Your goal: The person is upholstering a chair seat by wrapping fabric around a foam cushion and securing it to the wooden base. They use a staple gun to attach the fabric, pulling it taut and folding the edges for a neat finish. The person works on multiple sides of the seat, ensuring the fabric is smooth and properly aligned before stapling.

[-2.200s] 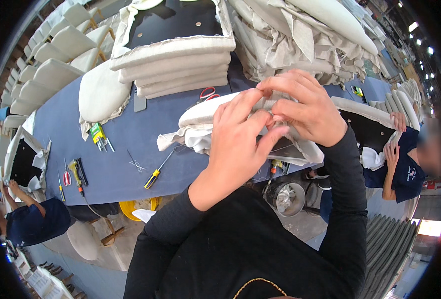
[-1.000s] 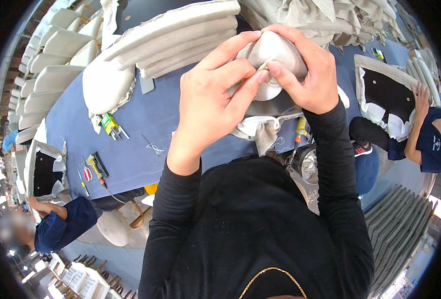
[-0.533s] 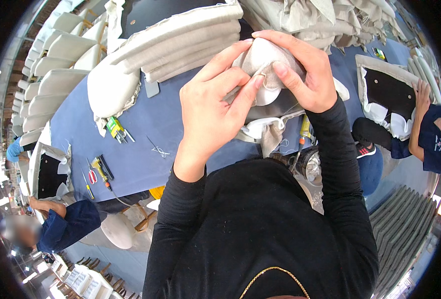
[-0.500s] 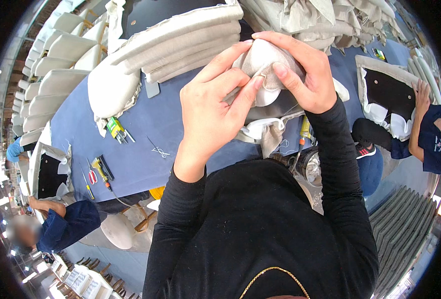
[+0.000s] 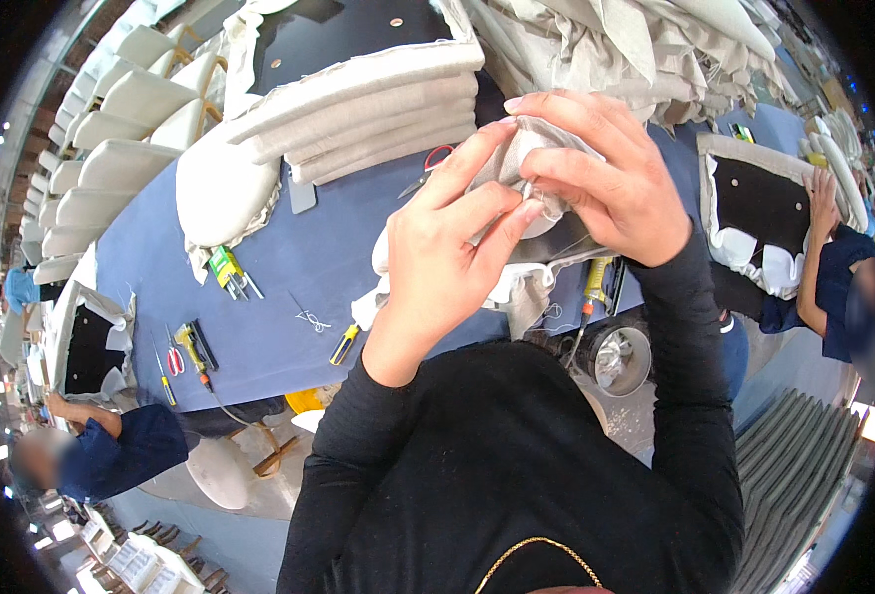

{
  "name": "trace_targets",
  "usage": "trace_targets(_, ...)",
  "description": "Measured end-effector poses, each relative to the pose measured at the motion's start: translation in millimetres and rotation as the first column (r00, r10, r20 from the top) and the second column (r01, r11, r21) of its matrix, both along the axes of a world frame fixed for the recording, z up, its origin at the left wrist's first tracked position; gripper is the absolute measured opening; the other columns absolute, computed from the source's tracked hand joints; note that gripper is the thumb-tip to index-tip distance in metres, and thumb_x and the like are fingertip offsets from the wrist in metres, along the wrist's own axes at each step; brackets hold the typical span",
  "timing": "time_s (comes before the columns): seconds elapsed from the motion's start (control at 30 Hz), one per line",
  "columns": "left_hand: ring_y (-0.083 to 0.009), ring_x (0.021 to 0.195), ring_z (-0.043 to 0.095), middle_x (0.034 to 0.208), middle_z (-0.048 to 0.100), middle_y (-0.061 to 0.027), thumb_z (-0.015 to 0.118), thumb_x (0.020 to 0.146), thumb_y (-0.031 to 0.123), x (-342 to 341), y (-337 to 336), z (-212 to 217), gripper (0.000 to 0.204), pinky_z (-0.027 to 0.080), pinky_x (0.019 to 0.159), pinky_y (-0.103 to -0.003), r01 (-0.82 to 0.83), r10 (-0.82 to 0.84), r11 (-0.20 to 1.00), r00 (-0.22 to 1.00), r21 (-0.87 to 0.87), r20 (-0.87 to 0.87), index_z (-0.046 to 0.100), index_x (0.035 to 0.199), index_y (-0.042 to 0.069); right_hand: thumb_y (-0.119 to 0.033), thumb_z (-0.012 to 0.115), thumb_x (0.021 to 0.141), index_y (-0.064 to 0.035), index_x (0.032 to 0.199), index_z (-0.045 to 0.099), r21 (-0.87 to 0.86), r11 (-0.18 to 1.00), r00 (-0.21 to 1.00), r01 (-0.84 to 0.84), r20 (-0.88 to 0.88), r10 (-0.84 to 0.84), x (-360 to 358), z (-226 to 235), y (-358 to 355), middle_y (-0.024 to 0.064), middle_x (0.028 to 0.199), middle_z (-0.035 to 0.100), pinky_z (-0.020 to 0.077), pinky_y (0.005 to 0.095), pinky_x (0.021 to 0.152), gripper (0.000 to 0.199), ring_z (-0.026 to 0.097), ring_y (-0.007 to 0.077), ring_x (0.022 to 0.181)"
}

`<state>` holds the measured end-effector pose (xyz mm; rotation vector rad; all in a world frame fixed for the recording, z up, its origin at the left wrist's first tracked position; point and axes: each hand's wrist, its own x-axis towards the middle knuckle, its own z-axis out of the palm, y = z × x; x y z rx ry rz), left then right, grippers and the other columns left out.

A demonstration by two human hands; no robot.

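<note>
My left hand [image 5: 449, 243] and my right hand [image 5: 611, 178] meet above the table, both closed on a gathered corner of beige fabric [image 5: 546, 137]. The thumb and fingers of each hand pinch its folds, and my fingers hide part of the cloth. Just below my hands lies an upholstered panel with a dark backing and a loose white and beige fabric edge [image 5: 529, 297]. A screwdriver with a yellow and black handle [image 5: 344, 345] rests beside my left wrist. Red-handled scissors [image 5: 437, 158] lie behind my left hand.
Stacked beige cushions [image 5: 388, 119] stand at the back, with a fabric heap [image 5: 645, 49] to their right. On the blue table [image 5: 259, 346] are a staple gun [image 5: 196, 346] and a green box [image 5: 225, 265]. A metal bucket [image 5: 621, 356] stands by my right arm. Co-workers handle panels at both sides.
Both hands have come slightly nearer to me with the fabric, and my right fingers have curled further over it. The scissors and the nearby screwdriver have come into sight. The whole view has shifted a little.
</note>
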<state>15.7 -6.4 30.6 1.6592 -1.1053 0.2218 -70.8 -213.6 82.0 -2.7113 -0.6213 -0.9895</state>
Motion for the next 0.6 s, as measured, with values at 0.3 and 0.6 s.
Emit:
trace_targets(0.3, -0.0359, 0.127, 0.073, 0.147, 0.069, -0.0203, 0.089, 0.087, 0.012, -9.1, 3.4, -2.9, 0.015, 0.058, 0.102, -0.043, -0.053, 0.054, 0.998, 0.998, -0.029, 0.024, 0.078, 0.089, 0.003, -0.022, 0.075, 0.086, -0.0174, 0.102, 0.072, -0.238, 0.961, 0.987, -0.142, -0.106, 0.120, 13.0, 34.7, -2.3, 0.0011, 0.135, 0.070, 0.0507, 0.0443, 0.108, 0.017, 0.066, 0.0241, 0.127)
trace_targets(0.6, -0.0362, 0.119, 0.072, 0.136, 0.073, -0.0177, 0.095, 0.079, 0.025, -19.9, -0.7, 10.3, 0.030, 0.052, 0.105, -0.054, -0.148, 0.151, 0.988, 0.986, -0.046, 0.069, 0.075, 0.092, 0.007, -0.026, 0.076, 0.087, -0.0176, 0.098, 0.073, -0.293, 0.920, 0.957, -0.260, -0.202, 0.206, 21.5, 53.6, -1.2, -0.0009, 0.139, 0.068, 0.0512, 0.0427, 0.106, 0.015, 0.064, 0.0216, 0.130)
